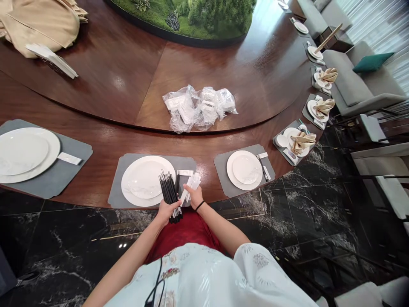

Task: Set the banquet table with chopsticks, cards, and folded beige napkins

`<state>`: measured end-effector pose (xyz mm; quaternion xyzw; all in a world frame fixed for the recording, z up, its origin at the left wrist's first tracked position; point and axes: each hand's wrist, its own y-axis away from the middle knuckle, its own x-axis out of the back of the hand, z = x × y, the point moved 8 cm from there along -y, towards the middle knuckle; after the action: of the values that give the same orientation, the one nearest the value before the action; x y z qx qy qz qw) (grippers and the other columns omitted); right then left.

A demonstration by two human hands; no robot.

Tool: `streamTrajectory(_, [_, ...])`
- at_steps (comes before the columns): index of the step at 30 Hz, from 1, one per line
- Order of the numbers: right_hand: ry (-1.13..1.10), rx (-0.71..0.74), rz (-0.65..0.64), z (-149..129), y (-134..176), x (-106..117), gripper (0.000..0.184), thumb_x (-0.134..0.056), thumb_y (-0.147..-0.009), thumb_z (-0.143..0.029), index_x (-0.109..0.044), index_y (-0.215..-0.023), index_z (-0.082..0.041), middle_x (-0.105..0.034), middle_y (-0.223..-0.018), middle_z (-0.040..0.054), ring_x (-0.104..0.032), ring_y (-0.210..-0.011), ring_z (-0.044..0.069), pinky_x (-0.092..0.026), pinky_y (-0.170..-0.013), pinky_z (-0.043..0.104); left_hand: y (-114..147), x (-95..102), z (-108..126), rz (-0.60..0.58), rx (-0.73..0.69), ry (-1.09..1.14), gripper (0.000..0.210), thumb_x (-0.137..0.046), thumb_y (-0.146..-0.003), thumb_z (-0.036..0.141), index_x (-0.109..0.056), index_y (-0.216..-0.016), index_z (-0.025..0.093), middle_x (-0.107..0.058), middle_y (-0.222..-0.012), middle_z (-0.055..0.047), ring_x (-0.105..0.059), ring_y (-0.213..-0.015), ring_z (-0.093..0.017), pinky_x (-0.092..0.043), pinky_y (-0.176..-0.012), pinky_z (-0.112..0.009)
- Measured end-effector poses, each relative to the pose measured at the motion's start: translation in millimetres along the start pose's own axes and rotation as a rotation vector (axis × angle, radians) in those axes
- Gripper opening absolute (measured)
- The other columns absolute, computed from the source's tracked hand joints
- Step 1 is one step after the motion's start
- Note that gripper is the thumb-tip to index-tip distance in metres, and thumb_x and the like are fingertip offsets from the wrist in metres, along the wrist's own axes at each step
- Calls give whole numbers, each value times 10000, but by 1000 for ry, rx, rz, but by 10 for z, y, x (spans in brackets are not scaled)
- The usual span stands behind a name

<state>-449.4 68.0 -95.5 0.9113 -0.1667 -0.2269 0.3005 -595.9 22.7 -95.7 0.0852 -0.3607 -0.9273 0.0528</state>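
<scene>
My left hand point(166, 209) is wrapped round a bundle of black chopsticks point(169, 189) with silvery ends, held over the right edge of a white plate point(148, 164). In my right hand point(195, 197), a dark band at the wrist, are several white paper strips point(191, 185) that look like chopstick sleeves. Both hands are close together at the table edge, above a grey placemat point(119, 181). A chopstick rest point(185, 172) lies on that mat beyond my hands, with dark chopsticks point(177, 179) lying against it.
Set places flank me: plates point(246, 168) on the right, plates point(24, 151) on the left. Clear plastic bags with white items point(200, 108) lie on the raised turntable point(128, 85). Farther back are beige cloths point(41, 25) and a green moss centrepiece point(191, 17). Folded napkins point(302, 143) stand along the right.
</scene>
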Motion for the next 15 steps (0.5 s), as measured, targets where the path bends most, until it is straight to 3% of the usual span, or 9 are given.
streamTrajectory(4, [-25,16,-105,-140,-61,114,475,-824,-557,-446,-572,-854,-176,-630,-772,6,-584,-668,134,-496,-631,251,70,-88,-9,-119,100,209,564,-834,-536,256,-576,-1026,151,-622,-774,17,-590,-597,-109,-487,-579,-250])
streamTrajectory(7, [-53,3,-226,-192,-59,99,565,-842,-499,-510,-572,-876,-187,-654,-822,29,-591,-674,145,-498,-614,251,104,-131,5,-191,158,295,557,-826,-549,234,-551,-1029,172,-596,-771,36,-581,-572,-100,-486,-556,-250])
streamTrajectory(11, [11,-65,-383,-167,27,3,561,-861,-500,-437,-576,-918,-196,-686,-946,42,-606,-655,142,-519,-618,271,108,-166,0,-255,188,374,518,-810,-572,196,-553,-1021,178,-587,-764,39,-595,-594,-104,-497,-577,-250])
streamTrajectory(15, [139,-91,-488,-81,60,-21,539,-871,-495,-359,-591,-919,-178,-691,-841,25,-640,-704,168,-538,-677,300,117,-205,-141,-283,272,393,508,-806,-570,150,-580,-1025,156,-612,-770,17,-643,-639,-136,-531,-606,-263])
